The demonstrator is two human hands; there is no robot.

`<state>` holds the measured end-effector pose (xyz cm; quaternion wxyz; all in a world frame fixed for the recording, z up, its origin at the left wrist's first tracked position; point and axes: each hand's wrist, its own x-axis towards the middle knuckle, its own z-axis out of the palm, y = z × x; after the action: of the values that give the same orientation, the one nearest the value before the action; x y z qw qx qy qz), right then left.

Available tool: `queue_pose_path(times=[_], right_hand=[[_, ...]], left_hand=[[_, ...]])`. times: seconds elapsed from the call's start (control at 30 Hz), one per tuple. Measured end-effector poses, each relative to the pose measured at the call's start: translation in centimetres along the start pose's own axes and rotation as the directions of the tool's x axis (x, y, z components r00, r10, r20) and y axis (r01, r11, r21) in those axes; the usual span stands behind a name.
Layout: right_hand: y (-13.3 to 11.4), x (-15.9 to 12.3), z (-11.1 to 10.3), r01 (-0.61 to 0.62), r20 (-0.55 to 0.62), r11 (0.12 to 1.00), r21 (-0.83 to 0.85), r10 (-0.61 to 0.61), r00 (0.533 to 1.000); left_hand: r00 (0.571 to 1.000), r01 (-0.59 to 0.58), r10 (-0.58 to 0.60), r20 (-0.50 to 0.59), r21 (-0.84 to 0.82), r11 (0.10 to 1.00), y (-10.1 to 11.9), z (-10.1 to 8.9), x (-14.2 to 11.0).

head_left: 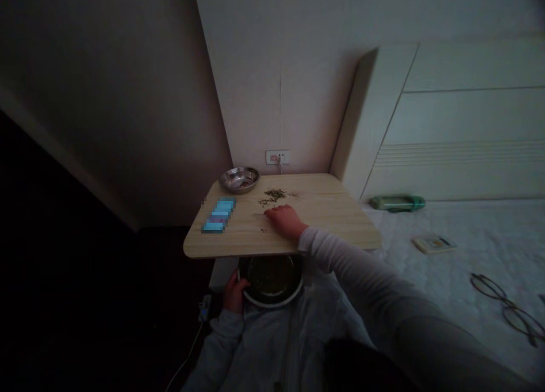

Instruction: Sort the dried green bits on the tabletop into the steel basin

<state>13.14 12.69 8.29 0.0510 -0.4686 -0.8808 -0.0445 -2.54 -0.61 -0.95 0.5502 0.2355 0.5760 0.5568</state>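
My left hand (234,292) grips the near left rim of a dark round bowl or pan (272,304) with a pale edge. The vessel sits over my lap, partly under the table's front edge, and its dark contents are too dim to make out. Over the wooden table (336,210), my right hand (286,220) has its fingers bent together, pointing left. A faint pale sliver shows by its fingertips; what they hold, if anything, is hidden. Just beyond that hand lies a loose scatter of small green grains (275,195). A few brownish bits (263,230) lie nearer the front edge.
A steel bowl (239,180) stands at the table's back left, with a blurred-out phone (218,215) in front of it. Behind is a wall socket (277,157). On the bed to the right lie a green bottle (397,203), a pale flat box (433,244) and eyeglasses (506,304).
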Motion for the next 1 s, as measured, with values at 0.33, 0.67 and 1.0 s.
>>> queue_pose_path(times=[0.33,0.67,1.0], right_hand=[[-0.5,-2.1,0.3,0.185,-0.001,0.982,-0.037,-0.185,0.983],[0.1,-3.6,0.9,0.249,-0.058,0.966,-0.063,-0.253,0.966],[0.8,-4.2,1.2,0.264,-0.065,0.964,-0.032,-0.266,0.962]], left_hand=[[1.000,-0.009,0.010,-0.022,0.050,0.999,0.2,0.0,-0.1],[0.999,-0.012,0.014,-0.030,0.063,0.998,-0.9,-0.6,1.0],[0.999,-0.041,0.042,-0.029,0.053,0.998,-0.4,-0.3,0.3]])
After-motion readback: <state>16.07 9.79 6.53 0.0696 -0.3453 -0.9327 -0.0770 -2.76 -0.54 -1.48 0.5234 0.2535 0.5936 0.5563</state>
